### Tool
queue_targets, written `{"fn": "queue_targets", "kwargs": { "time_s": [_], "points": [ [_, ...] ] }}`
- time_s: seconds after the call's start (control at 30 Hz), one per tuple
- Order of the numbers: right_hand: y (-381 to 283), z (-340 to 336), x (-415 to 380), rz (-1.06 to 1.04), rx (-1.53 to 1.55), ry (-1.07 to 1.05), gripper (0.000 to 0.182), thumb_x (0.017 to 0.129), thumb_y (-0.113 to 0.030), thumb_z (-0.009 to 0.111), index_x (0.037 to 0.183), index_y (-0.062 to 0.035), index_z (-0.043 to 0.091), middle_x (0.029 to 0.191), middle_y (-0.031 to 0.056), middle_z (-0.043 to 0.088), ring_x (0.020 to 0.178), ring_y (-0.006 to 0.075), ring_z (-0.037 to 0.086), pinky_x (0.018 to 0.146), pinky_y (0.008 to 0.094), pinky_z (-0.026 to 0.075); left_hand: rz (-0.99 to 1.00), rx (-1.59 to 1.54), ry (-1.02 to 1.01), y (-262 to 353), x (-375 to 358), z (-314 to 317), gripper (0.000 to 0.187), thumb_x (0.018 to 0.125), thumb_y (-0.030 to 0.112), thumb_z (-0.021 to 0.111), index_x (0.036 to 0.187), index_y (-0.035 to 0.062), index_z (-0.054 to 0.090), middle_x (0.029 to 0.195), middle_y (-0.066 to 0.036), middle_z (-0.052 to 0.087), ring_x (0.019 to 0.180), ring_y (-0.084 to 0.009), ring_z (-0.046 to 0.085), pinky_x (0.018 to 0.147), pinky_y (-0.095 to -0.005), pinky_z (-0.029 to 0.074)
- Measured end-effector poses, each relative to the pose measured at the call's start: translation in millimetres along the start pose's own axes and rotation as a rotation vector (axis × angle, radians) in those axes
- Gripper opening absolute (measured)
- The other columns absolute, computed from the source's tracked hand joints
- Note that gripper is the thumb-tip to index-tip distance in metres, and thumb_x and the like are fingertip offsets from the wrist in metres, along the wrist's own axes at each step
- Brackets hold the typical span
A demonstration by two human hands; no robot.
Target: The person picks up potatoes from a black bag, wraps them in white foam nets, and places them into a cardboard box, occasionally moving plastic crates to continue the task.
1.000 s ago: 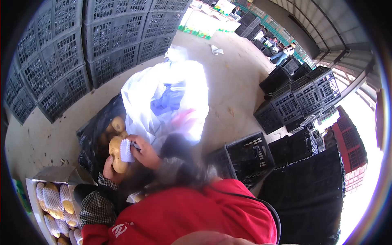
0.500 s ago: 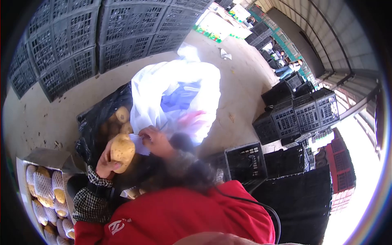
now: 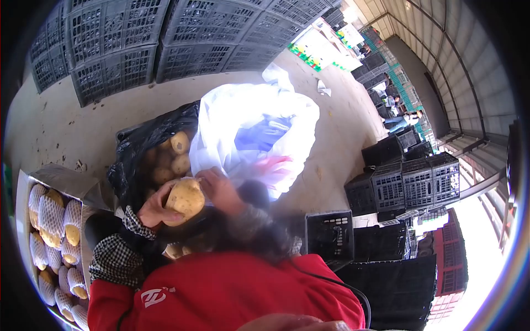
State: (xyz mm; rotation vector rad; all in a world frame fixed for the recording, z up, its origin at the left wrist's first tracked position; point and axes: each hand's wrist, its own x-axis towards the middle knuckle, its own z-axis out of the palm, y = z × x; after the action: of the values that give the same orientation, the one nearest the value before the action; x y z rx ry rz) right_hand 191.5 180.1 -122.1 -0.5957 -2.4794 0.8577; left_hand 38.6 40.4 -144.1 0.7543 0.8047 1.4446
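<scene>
My left hand (image 3: 157,208) is closed round a large pale-yellow potato (image 3: 186,199), with fingers beneath and along its side. My right hand (image 3: 220,191) is at the potato's upper right edge, its fingers bent and pinched together; blur and the potato hide what is between them. Just beyond, a black-lined container (image 3: 122,161) holds several loose potatoes (image 3: 180,142). A big white plastic bag (image 3: 221,110) stands open right behind my right hand, with bluish-white and pinkish material inside.
At lower left, a cardboard box (image 3: 22,220) holds potatoes in white foam net sleeves (image 3: 51,218). Stacked black crates (image 3: 113,71) line the upper left. More black crates (image 3: 419,182) stand at right. A person (image 3: 406,118) is far off at upper right.
The white foam net sleeve seen between my right hand and the potato no longer shows clearly. The potato has tilted and moved slightly right in my left hand. The whole view has shifted.
</scene>
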Motion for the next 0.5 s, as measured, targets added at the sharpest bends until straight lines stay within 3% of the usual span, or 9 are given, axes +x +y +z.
{"fn": "queue_targets", "kwargs": {
  "time_s": [0.13,0.3,0.33,0.37,0.4,0.5],
  "points": [
    [-2,-12,-3,0.025,-0.181,0.033,0.01,0.079,-0.009,0.052,0.089,-0.0063,0.053,0.083,0.0134,0.051,0.07,0.0348,0.053,0.059,0.0405,0.046,-0.046,-0.118,-0.052,23,-3,1,0.079,0.055,0.008,0.073,0.123,0.0013,0.034,0.116,-0.008,0.046,0.109,-0.0183,0.044,0.094,-0.0301,0.034],
    [-4,7,-2,-0.009,-0.009,-0.031,0.01,0.078,-0.009,0.052,0.088,-0.0072,0.053,0.081,0.0134,0.05,0.07,0.0349,0.053,0.06,0.0405,0.044,-0.095,-0.064,-0.111,4,0,8,0.08,0.054,0.008,0.075,0.123,0.0009,0.035,0.116,-0.007,0.045,0.11,-0.0173,0.042,0.095,-0.0303,0.032],
    [-7,7,-1,0.028,0.003,-0.064,0.009,0.078,-0.009,0.052,0.087,-0.0069,0.053,0.08,0.0135,0.05,0.07,0.0348,0.053,0.06,0.0404,0.044,-0.15,-0.019,-0.073,-2,0,7,0.088,0.048,0.011,0.078,0.123,0.0006,0.034,0.118,-0.008,0.044,0.11,-0.0178,0.042,0.096,-0.0315,0.03],
    [-7,7,1,0.063,0.012,-0.093,0.009,0.078,-0.009,0.052,0.087,-0.0067,0.053,0.08,0.0136,0.05,0.07,0.0347,0.053,0.061,0.0403,0.044,-0.153,-0.018,-0.093,-3,-1,5,0.088,0.048,0.011,0.078,0.124,0.0006,0.034,0.118,-0.008,0.044,0.111,-0.0177,0.042,0.096,-0.0314,0.03],
    [1,13,3,0.021,0.051,-0.006,0.008,0.079,-0.01,0.052,0.086,-0.0059,0.053,0.078,0.014,0.052,0.071,0.0335,0.054,0.061,0.0385,0.044,-0.157,-0.018,-0.117,-3,0,4,0.089,0.047,0.01,0.078,0.124,0.0007,0.034,0.118,-0.008,0.044,0.111,-0.0175,0.041,0.096,-0.0313,0.03],
    [3,14,9,-0.076,0.222,-0.084,0.009,0.08,-0.012,0.052,0.086,-0.005,0.052,0.079,0.0156,0.054,0.071,0.0314,0.055,0.063,0.0354,0.044,-0.166,0.056,-0.172,-7,0,3,0.089,0.048,0.012,0.078,0.124,0.0002,0.034,0.117,-0.008,0.045,0.109,-0.0179,0.044,0.095,-0.0308,0.032]
  ]
}}
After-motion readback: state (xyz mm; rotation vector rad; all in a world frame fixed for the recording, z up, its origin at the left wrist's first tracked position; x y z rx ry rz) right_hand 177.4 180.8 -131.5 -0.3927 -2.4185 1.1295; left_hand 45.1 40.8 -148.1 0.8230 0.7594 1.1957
